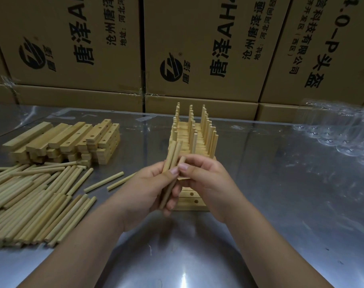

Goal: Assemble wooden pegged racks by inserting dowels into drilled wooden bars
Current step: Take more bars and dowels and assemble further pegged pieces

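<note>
Gripping a bundle (172,154) of dowels upright, the left hand (150,190) curls its fingers round it; they cover its middle, so the count is unclear. The right hand (206,179) pinches the tip of one dowel (182,160) beside the bundle, and the rest of that dowel is hidden. Just under both hands lie drilled bars (190,201), mostly covered. At near left a dowel pile (35,200) runs off the frame edge. Beyond the hands stand pegged racks (194,134), packed too close to count. A stack (73,140) of bars sits far left on the table (280,183). Clear film (343,129) blurs far right. Boxes (197,48) are cut off above.
</note>
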